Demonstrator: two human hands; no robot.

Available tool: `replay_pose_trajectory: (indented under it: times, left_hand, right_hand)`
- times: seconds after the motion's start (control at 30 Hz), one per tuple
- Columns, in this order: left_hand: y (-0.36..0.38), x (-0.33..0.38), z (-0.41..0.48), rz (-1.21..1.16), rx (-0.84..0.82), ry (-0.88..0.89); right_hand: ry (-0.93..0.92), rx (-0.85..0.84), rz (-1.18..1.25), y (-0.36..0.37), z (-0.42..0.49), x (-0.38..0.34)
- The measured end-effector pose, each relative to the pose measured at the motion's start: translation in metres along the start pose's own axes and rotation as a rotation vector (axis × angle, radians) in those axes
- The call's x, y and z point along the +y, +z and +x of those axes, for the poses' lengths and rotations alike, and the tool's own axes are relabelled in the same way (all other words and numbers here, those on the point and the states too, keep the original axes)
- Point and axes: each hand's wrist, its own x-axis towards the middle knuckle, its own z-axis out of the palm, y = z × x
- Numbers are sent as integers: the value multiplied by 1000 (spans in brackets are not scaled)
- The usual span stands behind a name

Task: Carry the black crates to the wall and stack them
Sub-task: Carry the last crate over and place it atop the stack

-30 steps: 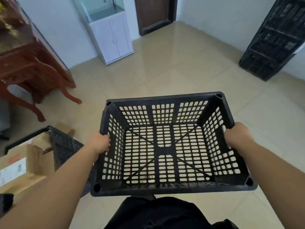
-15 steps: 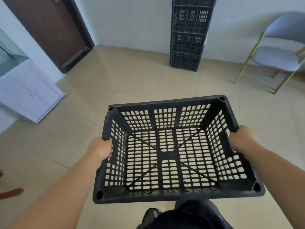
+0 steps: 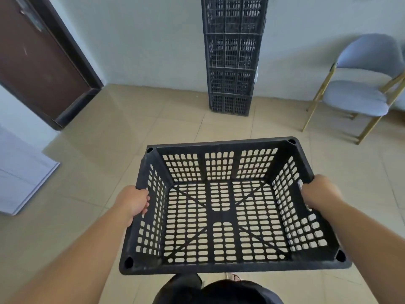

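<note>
Now that I've swung round from the cabinet side, the stack (image 3: 230, 58) of crates at the wall sits dead ahead, so it's just walking left. Both my left hand (image 3: 134, 200) and right hand (image 3: 320, 193) are clamped on the crate's (image 3: 221, 207) short ends, mouth up, long axis running left-right across me.

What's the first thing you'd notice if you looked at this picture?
Probably the big empty black crate right in front, held up by its sides with the left hand and the right hand. Next, the tall stack of black crates against the wall straight ahead, with a grey chair to its right.
</note>
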Motion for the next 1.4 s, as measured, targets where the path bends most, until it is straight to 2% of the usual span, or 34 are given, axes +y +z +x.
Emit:
replay_pose_trajectory:
  times: [0.27, 0.5, 0.87, 1.1, 1.4]
  left_hand:
    - [10, 115, 140, -19, -35, 23]
    - [11, 243, 263, 39, -114, 102]
    - [70, 458, 402, 150, -161, 211]
    - [101, 593, 459, 149, -180, 183]
    - [83, 784, 496, 36, -287, 350]
  right_hand:
    - [17, 29, 3, -6, 115, -124]
    - [128, 92, 56, -13, 193, -224]
    - [219, 130, 151, -60, 337, -324]
    - [178, 87, 152, -138, 466, -399]
    - [7, 97, 241, -279, 586, -530]
